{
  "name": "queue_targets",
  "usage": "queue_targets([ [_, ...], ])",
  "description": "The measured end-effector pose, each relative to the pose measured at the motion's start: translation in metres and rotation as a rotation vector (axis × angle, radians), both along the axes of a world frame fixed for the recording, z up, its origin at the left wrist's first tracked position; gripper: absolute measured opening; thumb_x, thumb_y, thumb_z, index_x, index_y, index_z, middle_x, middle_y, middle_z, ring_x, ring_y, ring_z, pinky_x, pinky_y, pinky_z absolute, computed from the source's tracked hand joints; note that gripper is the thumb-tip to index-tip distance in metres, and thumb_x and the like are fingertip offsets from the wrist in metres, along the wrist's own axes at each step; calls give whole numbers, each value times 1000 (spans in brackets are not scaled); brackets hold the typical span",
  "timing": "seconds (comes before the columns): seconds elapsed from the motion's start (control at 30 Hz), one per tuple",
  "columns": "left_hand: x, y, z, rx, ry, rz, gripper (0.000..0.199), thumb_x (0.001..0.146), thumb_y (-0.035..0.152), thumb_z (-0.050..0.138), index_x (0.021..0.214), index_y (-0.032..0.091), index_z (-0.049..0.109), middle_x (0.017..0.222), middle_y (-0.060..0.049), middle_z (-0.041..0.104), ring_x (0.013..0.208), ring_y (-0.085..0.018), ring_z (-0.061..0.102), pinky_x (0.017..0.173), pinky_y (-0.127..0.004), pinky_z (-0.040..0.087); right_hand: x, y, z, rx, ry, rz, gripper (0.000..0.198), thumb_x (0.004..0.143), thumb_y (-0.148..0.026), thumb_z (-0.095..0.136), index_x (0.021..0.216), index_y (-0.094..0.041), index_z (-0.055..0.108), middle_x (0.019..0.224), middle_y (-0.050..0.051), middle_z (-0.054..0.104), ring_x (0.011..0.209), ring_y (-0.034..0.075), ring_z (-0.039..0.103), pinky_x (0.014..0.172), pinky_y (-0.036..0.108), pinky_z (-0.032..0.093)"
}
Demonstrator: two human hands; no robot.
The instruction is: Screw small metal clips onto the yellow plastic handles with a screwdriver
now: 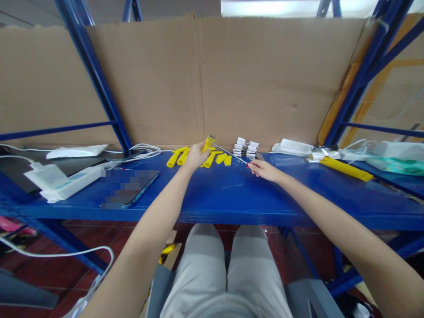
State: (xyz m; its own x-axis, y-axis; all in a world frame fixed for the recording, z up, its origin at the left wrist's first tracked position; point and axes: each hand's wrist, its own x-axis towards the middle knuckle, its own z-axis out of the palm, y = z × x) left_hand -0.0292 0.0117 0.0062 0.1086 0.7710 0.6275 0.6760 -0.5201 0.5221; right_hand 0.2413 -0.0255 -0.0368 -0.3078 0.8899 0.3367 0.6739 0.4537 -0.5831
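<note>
At the back of the blue table, my left hand (196, 155) is closed around a yellow plastic piece (208, 142) with a small grey part at its top. My right hand (261, 169) grips what looks like a screwdriver (230, 153), its long thin metal shaft slanting up and left. The shaft's tip reaches the yellow piece; whether it touches cannot be made out. Its handle is mostly hidden in my fingers. Several yellow tubular handles (174, 158) lie beside and behind my left hand. Short yellow pieces (224, 159) lie between my hands. A stack of white folded slips (245, 148) stands behind the shaft.
A tablet or phone (132, 187) lies on the left, near a white power strip (74, 183) with cables. At the right are a yellow tube (346, 168) and white packets (291, 146). Cardboard (265, 79) walls the back; blue posts (96, 79) frame the table (228, 198).
</note>
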Motion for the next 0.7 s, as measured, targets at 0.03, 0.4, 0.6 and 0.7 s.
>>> queue_targets([
  [0.03, 0, 0, 0, -2, 0, -2, 16, 73, 16, 48, 79, 12, 63, 70, -3, 65, 64, -16, 57, 60, -22, 41, 0, 0, 1, -10, 8, 5, 32, 86, -47, 42, 70, -20, 47, 59, -1, 52, 50, 10, 47, 50, 23, 38],
  [0.4, -1, 1, -1, -22, 43, -4, 17, 72, 18, 49, 79, 11, 63, 72, -4, 66, 64, -16, 57, 61, -23, 42, 2, 3, -5, 77, 62, -18, 30, 76, -49, 54, 76, -21, 45, 65, 0, 55, 58, 13, 50, 54, 26, 40],
  [0.6, -1, -1, 1, -59, 64, 2, 20, 73, 20, 48, 82, 10, 63, 72, -3, 66, 65, -16, 57, 61, -23, 43, 3, 2, -3, 86, -61, -9, 32, 83, -49, 42, 70, -20, 47, 60, 0, 51, 58, 14, 49, 55, 27, 38],
  [0.7, -1, -2, 2, -59, 78, 9, 21, 74, 20, 48, 84, 9, 63, 73, -4, 66, 66, -16, 57, 61, -23, 43, 4, 3, -5, 148, -11, -9, 30, 78, -50, 50, 72, -21, 45, 63, 0, 52, 60, 14, 49, 57, 27, 39],
])
